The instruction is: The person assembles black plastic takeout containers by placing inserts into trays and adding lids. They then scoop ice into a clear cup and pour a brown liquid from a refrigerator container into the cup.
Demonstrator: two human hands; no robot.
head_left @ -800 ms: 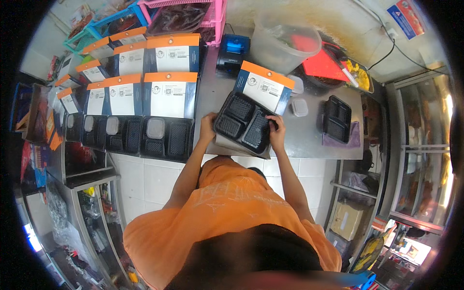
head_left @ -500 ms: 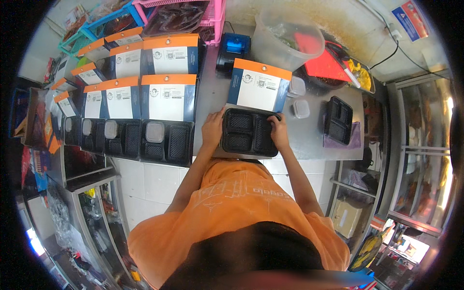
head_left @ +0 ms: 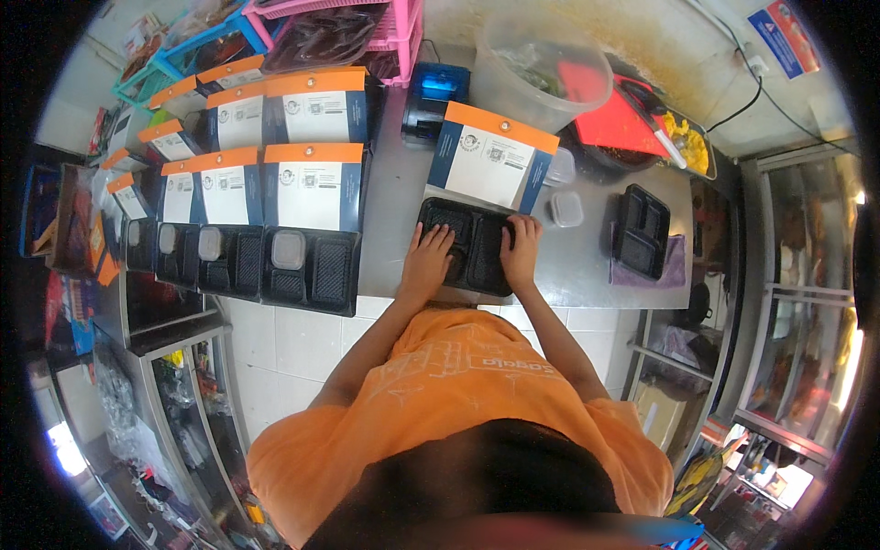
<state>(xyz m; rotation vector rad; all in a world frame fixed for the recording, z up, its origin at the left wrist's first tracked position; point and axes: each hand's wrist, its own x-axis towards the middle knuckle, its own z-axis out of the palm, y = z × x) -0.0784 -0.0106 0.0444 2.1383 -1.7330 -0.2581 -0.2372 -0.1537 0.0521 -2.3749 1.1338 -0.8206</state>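
Note:
A black compartment tray (head_left: 492, 261) lies before me at the table's front edge, with its orange, white and navy cardboard sleeve (head_left: 489, 165) standing up behind it. My left hand (head_left: 427, 264) rests on the tray's left side, fingers spread over the compartments. On the right side lies my right hand (head_left: 521, 249), its fingers apart and touching the long right compartment and rim; it grips nothing. Beyond that hand stand small lidded plastic cups (head_left: 566, 210). Another black tray (head_left: 642, 231) sits farther right on a purple cloth (head_left: 674, 266).
Rows of black trays with raised sleeves (head_left: 313, 188) fill the left, several holding a small cup (head_left: 288, 249). At the back are a pink rack (head_left: 403, 41), a blue-black device (head_left: 438, 96), a clear tub (head_left: 500, 82), a red cutting board (head_left: 610, 124) and a knife (head_left: 674, 147).
My left hand has moved from the tray's left edge onto its compartments. My right hand has let go of the upper right rim and lies flatter. The sleeve has shifted slightly up and right.

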